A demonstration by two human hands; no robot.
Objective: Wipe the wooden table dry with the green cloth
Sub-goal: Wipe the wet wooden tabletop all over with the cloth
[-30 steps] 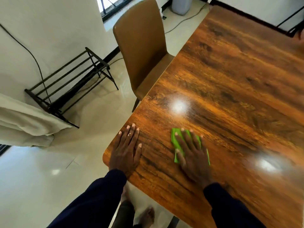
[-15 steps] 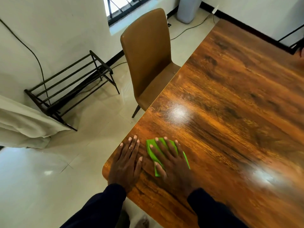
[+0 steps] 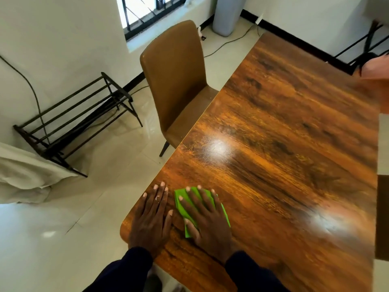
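1. Pressing flat on the green cloth point(image 3: 183, 212), the right hand point(image 3: 207, 218) has its fingers straight and spread, gripping nothing. Broad, even palm pressure suits this step, since it puts the whole folded pad against the wood.
2. The left hand point(image 3: 150, 220) lies flat on bare wood just beside the cloth. The hands are side by side and narrowly apart. It looks like a brace, and it should lift when the cloth passes beneath.
3. The cloth sits at lower centre, near the rounded corner of the wooden table point(image 3: 284, 144). Overlapping strokes along the grain, working from this corner toward the upper right, would likely leave no gaps.
4. Glare patches point(image 3: 219, 147) shine on the surface, and I cannot tell whether they are damp or merely glossy, so treat them as unwiped.
5. A brown chair point(image 3: 174, 81) stands against the table's left edge at upper centre, so strokes there should stop at the edge.
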